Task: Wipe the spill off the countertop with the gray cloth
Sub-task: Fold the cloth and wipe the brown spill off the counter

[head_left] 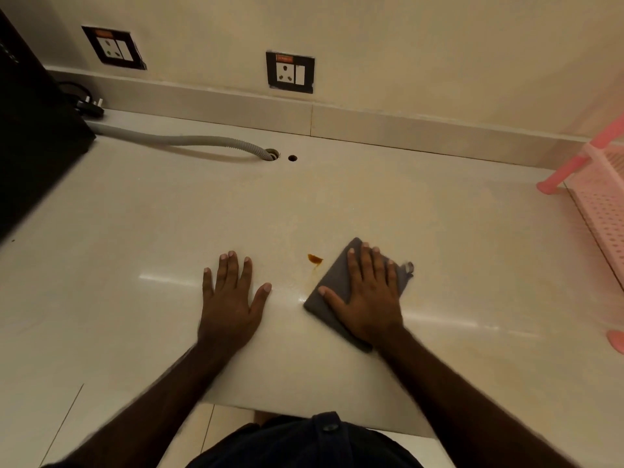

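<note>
left hand (233,300): flat, palm down, fingers spread | right hand (368,293): flat, palm down, fingers extended

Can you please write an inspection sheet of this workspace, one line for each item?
Surface: pale countertop, glossy, two holes near the back.
Job's things: brown spill unwiped; gray cloth lies flat just right of it.
Clutter: pink rack at right edge.
Hands: left hand flat on bare counter; right hand flat on cloth.
Cables: gray hose enters one hole; black plug lies unplugged.
Surroundings: two sockets on wall; black appliance at left.
</note>
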### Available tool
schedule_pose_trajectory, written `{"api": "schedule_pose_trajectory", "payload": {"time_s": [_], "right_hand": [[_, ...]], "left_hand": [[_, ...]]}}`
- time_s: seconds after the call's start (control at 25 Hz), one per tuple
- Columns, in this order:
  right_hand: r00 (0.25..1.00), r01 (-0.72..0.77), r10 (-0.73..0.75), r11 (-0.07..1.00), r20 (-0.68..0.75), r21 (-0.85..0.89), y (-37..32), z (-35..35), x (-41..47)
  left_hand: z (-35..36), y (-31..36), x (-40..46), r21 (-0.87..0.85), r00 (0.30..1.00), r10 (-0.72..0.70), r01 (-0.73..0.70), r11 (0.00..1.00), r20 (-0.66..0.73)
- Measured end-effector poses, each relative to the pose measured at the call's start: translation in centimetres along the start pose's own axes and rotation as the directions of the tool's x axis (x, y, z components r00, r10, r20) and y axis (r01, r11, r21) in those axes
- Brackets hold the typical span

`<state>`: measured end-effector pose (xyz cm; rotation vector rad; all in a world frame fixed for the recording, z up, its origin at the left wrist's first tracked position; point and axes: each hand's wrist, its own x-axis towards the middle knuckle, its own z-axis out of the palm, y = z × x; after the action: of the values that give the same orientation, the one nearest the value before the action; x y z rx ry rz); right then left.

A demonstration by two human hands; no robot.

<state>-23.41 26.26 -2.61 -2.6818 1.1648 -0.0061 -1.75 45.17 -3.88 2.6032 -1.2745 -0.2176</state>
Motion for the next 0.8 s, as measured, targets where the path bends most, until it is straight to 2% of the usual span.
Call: {"api": "schedule_pose_trajectory", "payload": {"time_s": [0.08,0.2,0.32,0.44,0.52,0.64,0.8], "right_hand": [[0.997,0.080,-0.080,0.997,0.004,0.007,-0.2,1.2,-3.7],[0.997,0.075,-0.075,0.997,-0.004,-0.007,3.1,1.1,-6.0],[1.000,-0.019,0.019,0.999,0.003,-0.044,5.6,-0.7,-2.8],[0.997,-0.073,0.073,0.997,0.003,-0.010,3.3,-1.6,2.1],[1.000,-0.020,0.020,1.000,0.009,-0.009,0.1,-0.9,3.1],[0.991,0.130,-0.130,0.991,0.015,-0.010,-2.7,1.1,-0.7],[0.982,0.188,-0.188,0.982,-0.015,-0.017,2.0,1.3,-5.5]], "left_hand": [[0.0,-0.1,0.1,-0.005,1.000,0.001,-0.001,1.000,0.006],[0.1,-0.1,0.0,0.002,1.000,0.001,-0.001,1.000,-0.011],[0.1,-0.1,-0.1,-0.002,1.000,0.005,-0.005,1.000,-0.013],[0.1,-0.1,-0.1,0.003,1.000,0.005,-0.005,1.000,-0.008],[0.2,-0.1,0.0,0.017,1.000,-0.006,0.006,1.000,-0.004],[0.4,-0.2,0.1,0.026,1.000,-0.010,0.010,1.000,-0.005],[0.6,-0.3,0.1,0.014,1.000,-0.002,0.002,1.000,-0.027]]}}
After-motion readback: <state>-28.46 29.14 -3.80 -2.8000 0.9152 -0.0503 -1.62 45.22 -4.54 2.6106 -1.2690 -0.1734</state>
